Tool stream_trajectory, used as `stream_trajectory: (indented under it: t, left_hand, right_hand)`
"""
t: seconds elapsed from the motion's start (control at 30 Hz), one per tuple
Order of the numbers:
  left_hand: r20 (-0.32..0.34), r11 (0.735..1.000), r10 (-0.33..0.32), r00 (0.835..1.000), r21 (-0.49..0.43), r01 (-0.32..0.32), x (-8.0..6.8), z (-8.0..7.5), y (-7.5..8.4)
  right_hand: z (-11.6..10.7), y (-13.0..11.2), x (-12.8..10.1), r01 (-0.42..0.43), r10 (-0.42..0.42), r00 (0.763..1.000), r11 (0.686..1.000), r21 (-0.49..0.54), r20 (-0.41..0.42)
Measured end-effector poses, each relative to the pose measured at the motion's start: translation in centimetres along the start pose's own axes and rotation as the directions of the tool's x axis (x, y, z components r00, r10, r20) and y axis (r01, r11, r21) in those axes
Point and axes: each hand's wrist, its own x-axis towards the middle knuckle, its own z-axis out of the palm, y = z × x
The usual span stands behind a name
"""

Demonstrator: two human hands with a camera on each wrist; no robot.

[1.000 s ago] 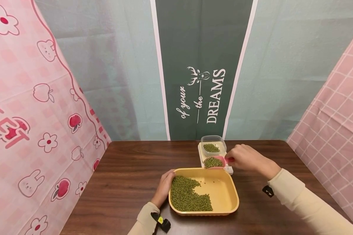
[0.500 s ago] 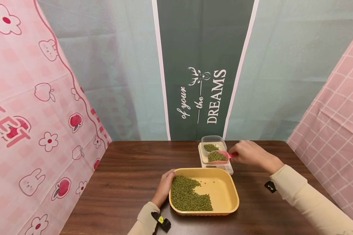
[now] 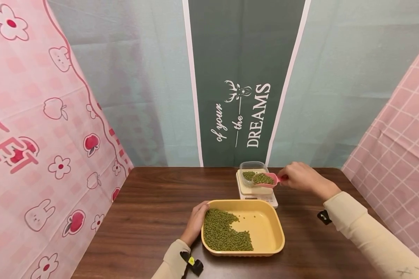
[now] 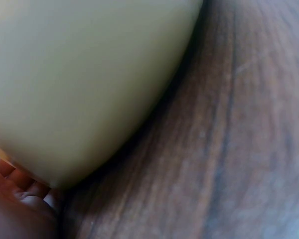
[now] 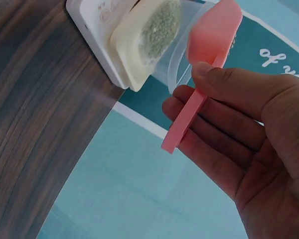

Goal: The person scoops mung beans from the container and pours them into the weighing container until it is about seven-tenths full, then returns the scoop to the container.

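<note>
- Head view: at lower centre, a wooden table [image 3: 153, 217] holds a yellow tray [image 3: 265, 228] with green beans [image 3: 223, 234] heaped in its left half.
- The left hand [image 3: 195, 223] rests against the tray's left rim, fingers curled over the edge; in the left wrist view, only fingertips under the pale tray wall show at lower left.
- Just above the tray, right of centre, a white scale [image 3: 260, 195] carries a clear container [image 3: 253, 172] with some beans in it.
- The right hand [image 3: 298, 178] pinches the handle of a pink scoop [image 3: 265, 179] full of beans, held over the container's rim.
- Right wrist view: thumb and curled fingers [image 5: 229, 129] clamp the scoop's handle at centre frame; the scale sits at upper left.
</note>
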Motion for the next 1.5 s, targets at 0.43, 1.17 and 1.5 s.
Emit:
stream_trajectory:
  t: [0.43,1.17,1.5]
  left_hand:
    - [0.010,1.000,-0.013,1.000,-0.009,0.013,-0.1,0.0,0.1]
    - [0.008,0.999,-0.026,1.000,-0.030,0.026,-0.2,0.0,0.5]
    - [0.006,0.999,-0.028,1.000,-0.023,0.028,0.0,0.0,0.3]
  right_hand:
    - [-0.3,1.0,0.4,-0.081,0.081,0.997,0.997,-0.005,0.017]
    - [-0.7,1.1,1.2,-0.122,0.124,0.992,0.991,-0.049,0.028]
    - [-0.8,1.0,1.6,-0.107,0.108,0.994,0.993,-0.055,0.015]
